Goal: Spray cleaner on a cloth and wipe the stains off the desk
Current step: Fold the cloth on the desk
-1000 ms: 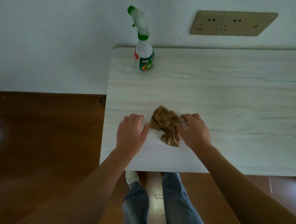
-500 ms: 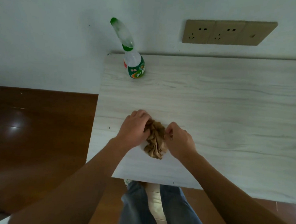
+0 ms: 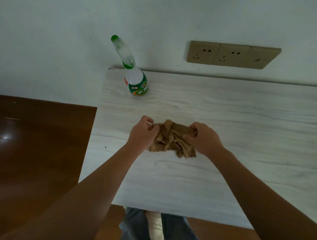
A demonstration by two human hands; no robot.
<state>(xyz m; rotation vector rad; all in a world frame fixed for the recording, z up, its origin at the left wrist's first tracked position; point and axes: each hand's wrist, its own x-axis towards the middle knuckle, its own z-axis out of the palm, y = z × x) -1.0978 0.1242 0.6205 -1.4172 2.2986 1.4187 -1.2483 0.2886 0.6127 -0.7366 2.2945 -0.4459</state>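
Near the desk's left end, a brown cloth is stretched between both hands, its long axis running left to right, its lower folds sagging onto the pale wood. Left hand pinches the cloth's left corner with fingers closed; right hand grips the right corner the same way. Well behind them, at the far left corner against the wall, the spray bottle stands upright, its green-tipped nozzle pointing up and left; its contents cannot be told
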